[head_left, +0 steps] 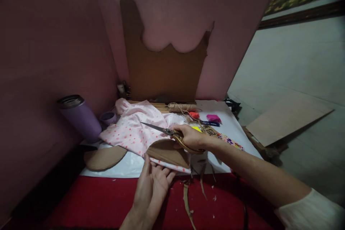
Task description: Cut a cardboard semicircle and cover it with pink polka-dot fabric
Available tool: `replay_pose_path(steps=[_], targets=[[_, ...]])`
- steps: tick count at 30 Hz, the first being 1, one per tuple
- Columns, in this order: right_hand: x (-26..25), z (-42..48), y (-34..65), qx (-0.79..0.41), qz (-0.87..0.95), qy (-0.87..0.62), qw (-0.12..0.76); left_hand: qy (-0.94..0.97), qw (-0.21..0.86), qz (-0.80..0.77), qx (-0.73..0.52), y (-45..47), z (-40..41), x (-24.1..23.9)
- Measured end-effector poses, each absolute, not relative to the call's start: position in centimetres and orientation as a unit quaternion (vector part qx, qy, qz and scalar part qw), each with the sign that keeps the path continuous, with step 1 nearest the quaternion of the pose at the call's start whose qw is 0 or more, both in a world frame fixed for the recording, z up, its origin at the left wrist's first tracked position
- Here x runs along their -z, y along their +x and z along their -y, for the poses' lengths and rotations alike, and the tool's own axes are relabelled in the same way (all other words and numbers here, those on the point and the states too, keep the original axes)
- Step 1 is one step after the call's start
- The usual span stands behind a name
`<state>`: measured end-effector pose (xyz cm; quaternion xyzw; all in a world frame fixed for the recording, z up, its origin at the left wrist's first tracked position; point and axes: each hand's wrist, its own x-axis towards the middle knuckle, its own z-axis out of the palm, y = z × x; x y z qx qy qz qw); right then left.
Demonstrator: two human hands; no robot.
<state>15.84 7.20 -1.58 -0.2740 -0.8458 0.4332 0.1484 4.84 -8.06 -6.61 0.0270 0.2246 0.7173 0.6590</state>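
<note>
In my right hand (190, 138) is a pair of scissors (159, 128) with gold-coloured handles. Their dark blades point left over a pale pink fabric (134, 125) with red dots. A brown cardboard half-round (168, 153) lies on the fabric's near part, just below the scissors. My left hand (155, 183) is palm up at the fabric's near edge, thumb on top at the half-round's left corner and fingers underneath, gripping the cloth. Another cardboard half-round (105, 158) rests to the left on the white sheet (129, 167).
A purple tumbler (81, 116) and a small purple cup (108, 118) stand left. Behind are a twine spool (182, 107), red packet (194, 115), magenta packet (214, 118) and a large cut cardboard (167, 72) against the wall. Cardboard scraps (186, 201) lie on the red surface (88, 201).
</note>
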Motion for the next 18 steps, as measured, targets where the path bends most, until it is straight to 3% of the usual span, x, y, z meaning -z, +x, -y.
replay_pose_path(steps=[18], targets=[[1.3, -7.2, 15.6, -0.361, 0.875, -0.306, 0.104, -0.029, 0.577, -0.302, -0.758, 5.9, 8.2, 6.4]])
